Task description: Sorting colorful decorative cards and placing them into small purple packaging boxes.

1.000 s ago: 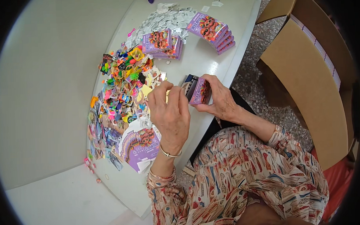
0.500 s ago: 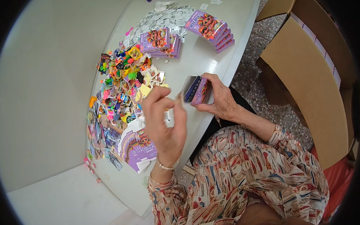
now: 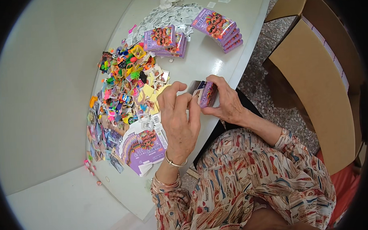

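In my right hand (image 3: 228, 101) is a small purple printed cardboard box (image 3: 208, 94), gripped along its sides between thumb and fingers. The box is tilted, and its near-left end stands open with dark contents showing inside. My left hand (image 3: 178, 125) is at that open end, its thumb and forefinger drawn together against the box's edge. Something pale shows by those fingertips, too small and partly covered to name. The other left fingers are bent and raised. Left of this hand lies a fanned stack of flat purple box blanks (image 3: 146, 150).
A heap of colourful small toys (image 3: 124, 82) spreads along the table's left side, with yellow cards (image 3: 150, 92) beside it. White packets (image 3: 164, 18) lie behind stacked purple boxes (image 3: 161, 38). More boxes (image 3: 217, 26) stand at right. A large open carton (image 3: 317, 90) is off the table's right edge.
My left hand has moved right, bringing its fingertips from beside the box to its open end. The box has shifted slightly right in my right hand.
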{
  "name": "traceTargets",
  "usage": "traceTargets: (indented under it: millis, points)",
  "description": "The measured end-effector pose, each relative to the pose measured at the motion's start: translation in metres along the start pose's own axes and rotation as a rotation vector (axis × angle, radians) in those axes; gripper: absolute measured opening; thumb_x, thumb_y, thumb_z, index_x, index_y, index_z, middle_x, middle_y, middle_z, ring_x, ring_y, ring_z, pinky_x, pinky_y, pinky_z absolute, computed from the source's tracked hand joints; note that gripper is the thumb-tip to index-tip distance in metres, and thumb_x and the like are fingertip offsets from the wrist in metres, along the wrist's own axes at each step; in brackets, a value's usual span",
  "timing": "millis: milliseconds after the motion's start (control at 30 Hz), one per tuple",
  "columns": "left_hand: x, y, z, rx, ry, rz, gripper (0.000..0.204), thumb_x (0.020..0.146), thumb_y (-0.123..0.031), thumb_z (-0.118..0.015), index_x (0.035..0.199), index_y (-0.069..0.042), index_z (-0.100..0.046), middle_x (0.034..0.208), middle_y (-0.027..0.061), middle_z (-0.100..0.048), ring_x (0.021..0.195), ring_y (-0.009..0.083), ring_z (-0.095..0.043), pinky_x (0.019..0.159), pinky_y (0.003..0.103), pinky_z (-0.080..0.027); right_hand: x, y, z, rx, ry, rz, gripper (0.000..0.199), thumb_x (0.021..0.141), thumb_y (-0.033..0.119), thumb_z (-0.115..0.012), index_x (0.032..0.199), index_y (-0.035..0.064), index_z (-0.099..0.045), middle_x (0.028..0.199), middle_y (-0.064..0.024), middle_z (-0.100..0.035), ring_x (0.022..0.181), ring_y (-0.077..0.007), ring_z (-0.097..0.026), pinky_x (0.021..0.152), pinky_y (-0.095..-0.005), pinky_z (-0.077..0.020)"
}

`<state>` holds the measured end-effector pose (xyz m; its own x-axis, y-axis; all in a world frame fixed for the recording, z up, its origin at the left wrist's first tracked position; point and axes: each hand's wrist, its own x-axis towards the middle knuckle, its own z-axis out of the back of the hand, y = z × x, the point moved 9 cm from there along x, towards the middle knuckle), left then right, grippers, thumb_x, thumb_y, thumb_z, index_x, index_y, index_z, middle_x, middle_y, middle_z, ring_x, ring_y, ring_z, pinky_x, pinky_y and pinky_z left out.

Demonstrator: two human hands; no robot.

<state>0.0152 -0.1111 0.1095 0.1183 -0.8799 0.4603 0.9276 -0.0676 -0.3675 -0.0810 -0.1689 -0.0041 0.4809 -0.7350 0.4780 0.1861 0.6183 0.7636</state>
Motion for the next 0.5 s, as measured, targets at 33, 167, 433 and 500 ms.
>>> traceTargets:
  millis: [33,167,433,500]
  points:
    - [-0.001,-0.005,0.009,-0.055,-0.043,-0.027,0.014,0.078,0.005,-0.067,0.089,0.001,-0.06,0.111,0.0133,-0.057,0.104,0.03,-0.054,0.087,0.038,-0.044,0.0,0.001,0.0,-0.005,0.002,0.007,0.084,0.063,0.022,-0.086,0.127,-0.0002,-0.037,0.114,-0.0184,-0.05,0.101,-0.0358,-0.057,0.084,-0.0402,-0.0509]
    - [-0.007,-0.008,0.06,-0.25,-0.304,0.045,0.016,0.078,0.01,-0.061,0.092,0.003,-0.058,0.111,0.0183,-0.056,0.104,0.0282,-0.055,0.083,0.036,-0.047,-0.006,-0.015,0.002,0.036,0.017,-0.062,0.088,0.062,0.016,-0.086,0.132,0.0022,-0.035,0.117,-0.0195,-0.051,0.101,-0.0352,-0.06,0.086,-0.0381,-0.0505]
    - [-0.047,0.03,0.102,-0.465,-0.52,0.303,0.01,0.086,-0.006,-0.054,0.087,0.004,-0.056,0.105,0.023,-0.059,0.087,0.0235,-0.058,0.075,0.03,-0.048,-0.012,-0.026,0.011,0.293,0.022,0.001,0.094,0.063,0.016,-0.089,0.136,0.0011,-0.032,0.133,-0.0196,-0.048,0.111,-0.0271,-0.057,0.095,-0.0382,-0.0476]
    - [-0.056,0.032,0.097,-0.455,-0.512,0.348,0.01,0.085,-0.006,-0.054,0.087,0.004,-0.057,0.104,0.0228,-0.059,0.089,0.0243,-0.058,0.077,0.032,-0.048,-0.013,-0.025,0.012,0.263,0.033,0.02,0.095,0.064,0.018,-0.09,0.137,0.0004,-0.031,0.134,-0.0211,-0.048,0.112,-0.0276,-0.057,0.096,-0.0383,-0.0471]
